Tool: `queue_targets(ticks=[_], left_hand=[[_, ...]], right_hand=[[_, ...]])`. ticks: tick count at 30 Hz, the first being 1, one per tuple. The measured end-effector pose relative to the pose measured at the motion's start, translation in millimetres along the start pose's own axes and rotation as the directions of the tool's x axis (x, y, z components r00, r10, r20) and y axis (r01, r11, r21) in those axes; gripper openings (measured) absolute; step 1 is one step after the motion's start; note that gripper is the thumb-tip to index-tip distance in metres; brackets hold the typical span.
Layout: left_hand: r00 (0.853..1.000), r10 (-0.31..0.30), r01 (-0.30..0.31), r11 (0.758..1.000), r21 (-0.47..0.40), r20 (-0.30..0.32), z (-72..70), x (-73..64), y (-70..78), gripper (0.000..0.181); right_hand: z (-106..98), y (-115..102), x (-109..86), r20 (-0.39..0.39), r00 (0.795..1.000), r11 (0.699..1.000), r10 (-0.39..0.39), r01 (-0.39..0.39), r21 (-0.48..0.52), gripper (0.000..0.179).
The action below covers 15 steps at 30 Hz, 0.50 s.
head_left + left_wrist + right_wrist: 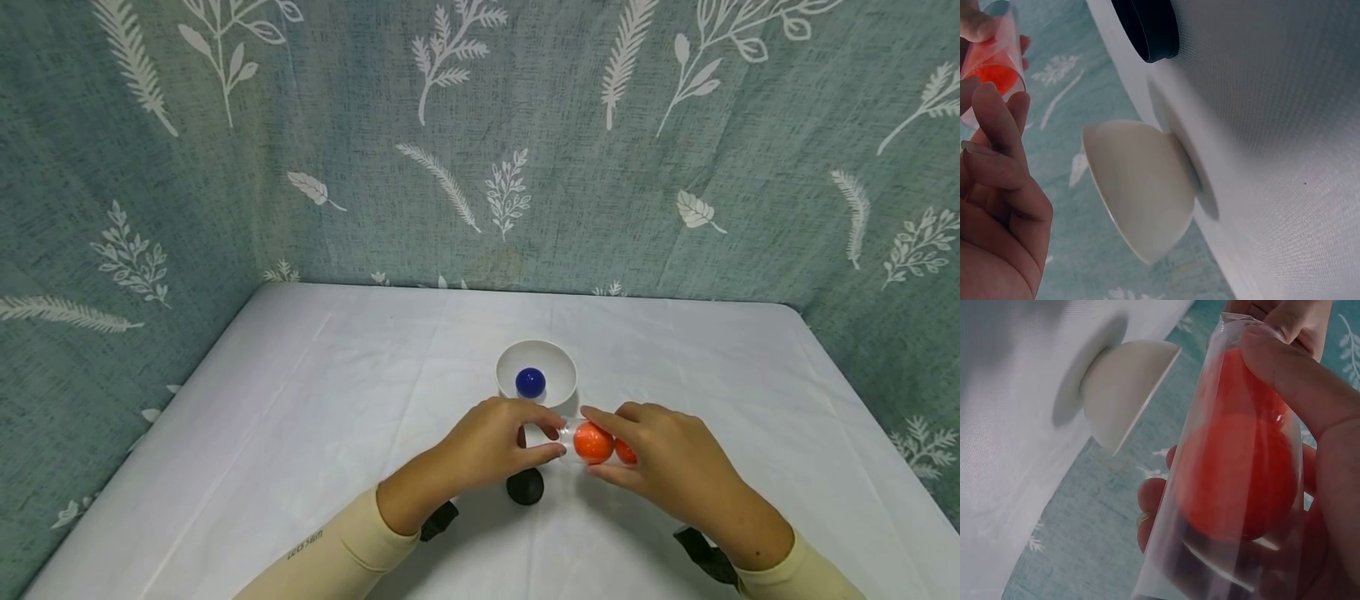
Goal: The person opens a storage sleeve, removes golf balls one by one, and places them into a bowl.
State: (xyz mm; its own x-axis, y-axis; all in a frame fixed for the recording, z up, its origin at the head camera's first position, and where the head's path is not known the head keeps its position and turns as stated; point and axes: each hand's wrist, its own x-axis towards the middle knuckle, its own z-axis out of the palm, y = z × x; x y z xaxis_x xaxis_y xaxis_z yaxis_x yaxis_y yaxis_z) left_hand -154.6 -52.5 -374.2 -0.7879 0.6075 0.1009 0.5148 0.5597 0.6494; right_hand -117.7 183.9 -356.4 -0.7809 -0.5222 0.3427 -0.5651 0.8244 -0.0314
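Observation:
My right hand [667, 458] grips a clear plastic tube [1210, 425] holding two orange balls [594, 442], one partly covered by the fingers in the head view. The tube lies roughly sideways above the table, its near end toward my left hand [487, 442]. Bent left fingers and thumb are at the tube's rim [1016, 75]; whether they pinch it or only hover there is unclear. Just behind the hands stands a white bowl [1141, 181] containing a blue ball [530, 382]. A black round cap-like piece [525, 487] is on the table below the left hand.
White cloth [360, 375] covers the table. Teal curtain [337, 242] with white leaf prints hangs behind it and along both sides. Dark straps [438, 521] show at the wrists, beside pale sleeves [337, 550].

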Motion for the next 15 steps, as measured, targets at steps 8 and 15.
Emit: queue_targets(ticks=[8, 15], left_hand=[[1.000, 0.000, 0.000, 1.000, -0.008, 0.008, 0.9, 0.7, -0.7, 0.030], [1.000, 0.000, 0.000, 1.000, 0.002, 0.004, 0.9, 1.0, -1.2, 0.030]], right_hand=[[-0.7, 0.0, 0.0, -0.015, 1.000, 1.000, -0.008, 0.008, -0.022, 0.065], [-0.5, 0.7, 0.5, -0.026, 1.000, 1.000, -0.016, 0.016, -0.016, 0.058]])
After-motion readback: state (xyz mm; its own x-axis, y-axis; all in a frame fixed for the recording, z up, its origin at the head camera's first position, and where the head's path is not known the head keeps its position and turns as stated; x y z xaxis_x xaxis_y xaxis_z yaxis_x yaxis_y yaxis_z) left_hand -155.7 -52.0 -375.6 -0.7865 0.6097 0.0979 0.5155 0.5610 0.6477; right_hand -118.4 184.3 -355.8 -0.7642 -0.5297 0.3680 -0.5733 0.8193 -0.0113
